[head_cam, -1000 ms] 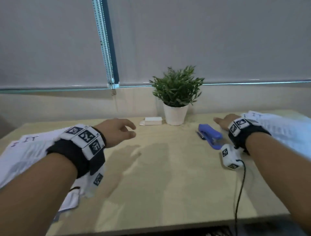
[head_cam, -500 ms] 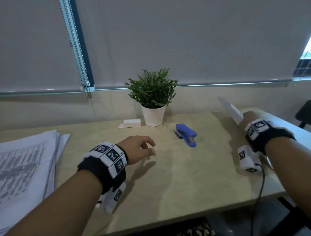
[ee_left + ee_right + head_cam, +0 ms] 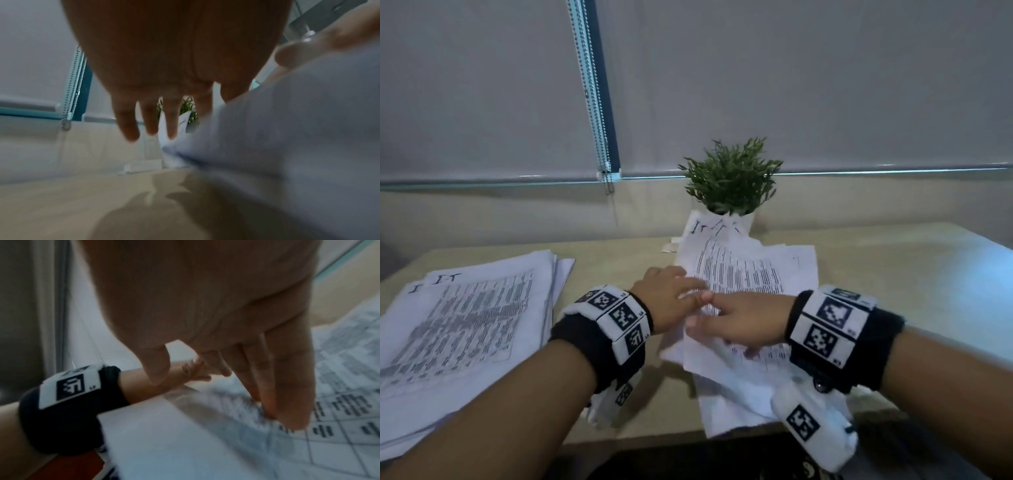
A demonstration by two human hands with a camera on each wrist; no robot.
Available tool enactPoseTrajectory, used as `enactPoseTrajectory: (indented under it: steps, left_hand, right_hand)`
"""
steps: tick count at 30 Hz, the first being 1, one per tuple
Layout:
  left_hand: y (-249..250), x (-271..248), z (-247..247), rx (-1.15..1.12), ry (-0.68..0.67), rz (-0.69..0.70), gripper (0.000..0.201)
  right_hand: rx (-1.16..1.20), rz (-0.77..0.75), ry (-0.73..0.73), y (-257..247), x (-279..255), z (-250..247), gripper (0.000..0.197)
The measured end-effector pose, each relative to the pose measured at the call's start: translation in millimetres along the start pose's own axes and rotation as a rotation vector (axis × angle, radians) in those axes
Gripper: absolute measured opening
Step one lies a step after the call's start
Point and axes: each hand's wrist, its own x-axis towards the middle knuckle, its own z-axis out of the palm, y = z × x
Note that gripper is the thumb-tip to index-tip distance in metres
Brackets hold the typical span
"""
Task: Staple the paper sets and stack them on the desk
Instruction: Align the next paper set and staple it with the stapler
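Note:
A loose set of printed sheets [image 3: 751,274] lies in the middle of the desk [image 3: 887,274], its near edge hanging over the front and its far end curling up against the plant pot. My left hand [image 3: 671,294] rests with straight fingers on the set's left edge. Close beside it, my right hand [image 3: 739,320] presses its fingers [image 3: 287,410] flat on the printed page [image 3: 339,402], the thumb held off it. In the left wrist view the sheets [image 3: 287,146] bulge up beside my fingers [image 3: 127,129]. A thick stack of papers [image 3: 465,325] sits at the left. No stapler shows.
A potted green plant [image 3: 732,178] stands at the back middle against the wall, with a small white box [image 3: 669,247] to its left, also seen in the left wrist view [image 3: 144,165]. Window blinds with a bead chain [image 3: 594,102] hang behind. Bare desk lies to the right.
My right hand has carried a paper set from the right end of the desk to the middle. My left hand has come onto it. The blue stapler is now out of sight.

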Motion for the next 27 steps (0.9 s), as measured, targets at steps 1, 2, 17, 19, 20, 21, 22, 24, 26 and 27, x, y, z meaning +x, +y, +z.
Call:
enactPoseTrajectory:
  steps: [1, 2, 17, 19, 20, 21, 22, 24, 26, 27]
  left_hand:
    - [-6.0, -2.1, 1.6, 0.082, -0.142, -0.045, 0.084]
    - [-10.7, -5.9, 3.8, 0.151, -0.239, -0.091, 0.074]
    - [-24.0, -14.4, 9.6, 0.146, -0.386, -0.108, 0.094]
    - [-27.9, -7.9, 8.9, 0.134, -0.422, -0.103, 0.101]
    - [-29.6, -5.0, 7.0, 0.156, -0.436, -0.094, 0.102]
    - [-29.3, -3.3, 4.0, 0.172, -0.441, -0.083, 0.102]
    - [-29.3, -1.4, 2.3, 0.176, -0.44, -0.077, 0.1]
    - [-27.3, 0.9, 1.8, 0.167, -0.432, -0.046, 0.104]
    - [-26.0, 1.7, 5.6, 0.124, -0.418, -0.018, 0.103]
    - [-25.8, 1.7, 6.3, 0.082, -0.407, -0.023, 0.097]
  right_hand:
    - [0.046, -0.005, -0.081, -2.8, -0.5, 2.2, 0.065]
    - [0.037, -0.008, -0.142, -2.5, -1.1, 2.3, 0.064]
    - [-0.38, 0.126, 0.125, 58.0, 29.1, -45.4, 0.055]
    - [-0.428, 0.26, 0.333, 81.4, 51.5, -71.2, 0.053]
    - [-0.449, 0.359, 0.389, 94.7, 61.3, -79.9, 0.054]
    - [-0.443, 0.442, 0.403, 109.2, 70.4, -85.1, 0.056]
    - [-0.407, 0.506, 0.397, 121.3, 77.3, -87.7, 0.057]
    - [-0.321, 0.553, 0.386, 137.1, 86.7, -88.2, 0.053]
    - [-0.264, 0.54, 0.407, 140.4, 91.4, -93.0, 0.039]
    - [-0.238, 0.502, 0.443, 136.6, 91.7, -96.3, 0.028]
